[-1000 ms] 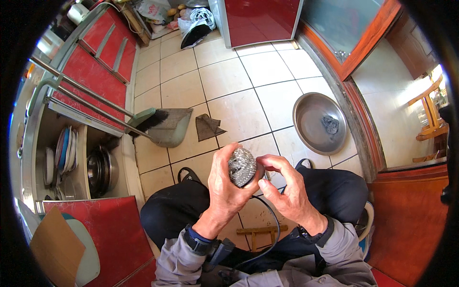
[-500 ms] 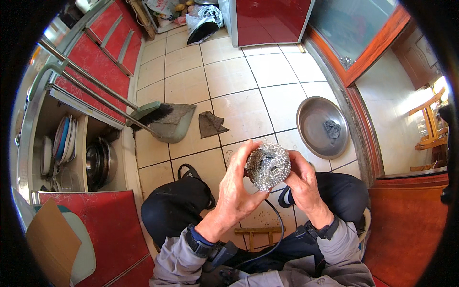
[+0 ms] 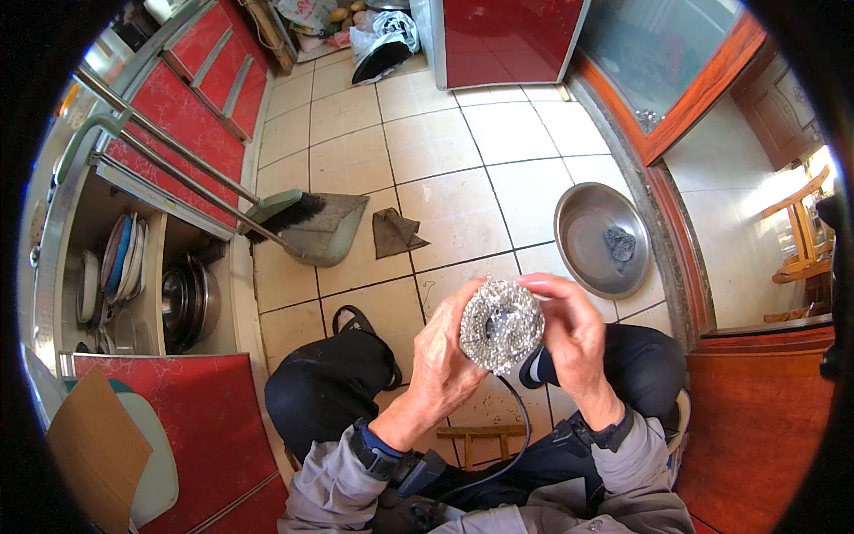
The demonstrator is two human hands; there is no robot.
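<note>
A silvery steel wire scourer, round with a dark hollow in its middle, is held up above my knees. My left hand is closed round its left side, the thumb hidden beneath or behind it. On the opposite side, my right hand curves its fingers against the scourer, the index finger stretched along the upper right rim. To the right on the floor is a steel basin with a dark grey, wet-looking scourer in it.
A dark rag lies on the tiles beside a grey-green dustpan and broom with long metal handles. An open cupboard at left holds plates and pans. A red cabinet stands ahead, a wood-framed glass door at right.
The scourer has turned and dropped slightly, its hollow looking narrower and rounder. My right fingers have shifted up to its upper right rim; my left hand has moved a little lower.
</note>
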